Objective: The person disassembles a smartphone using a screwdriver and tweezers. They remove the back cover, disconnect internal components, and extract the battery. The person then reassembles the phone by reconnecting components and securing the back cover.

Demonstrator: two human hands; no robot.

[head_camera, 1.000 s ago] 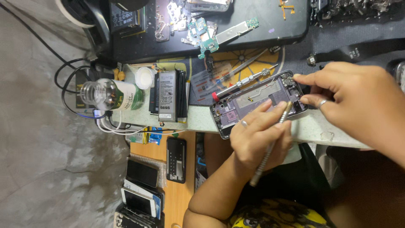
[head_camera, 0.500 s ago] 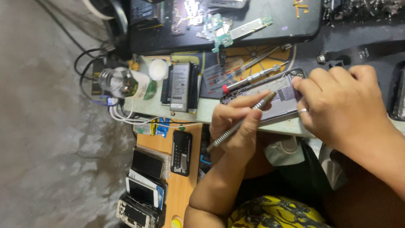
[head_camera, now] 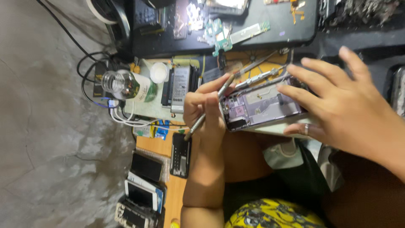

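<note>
My left hand [head_camera: 206, 114] holds a slim metal screwdriver [head_camera: 193, 130] like a pen, its tip at the left end of an opened phone [head_camera: 261, 105]. The phone lies back-off on a pale work pad [head_camera: 147, 112], its purple frame and inner parts showing. My right hand [head_camera: 350, 114], with a ring on one finger, reaches in from the right. Its fingers are spread over the phone's right half and one digit presses on the lower edge, steadying it.
A clear bottle [head_camera: 126, 86], a white cap [head_camera: 159, 72] and a grey battery [head_camera: 179, 88] sit left of the phone. Metal tools [head_camera: 257, 76] lie above it. A black mat [head_camera: 270, 36] carries a circuit board [head_camera: 217, 36]. Several phones [head_camera: 143, 190] are stacked lower left; cables [head_camera: 97, 101] trail to the floor.
My left hand has slid left from on top of the phone to its left end, and the screwdriver has swung upright. My right hand's fingers have spread out. The camera has come closer.
</note>
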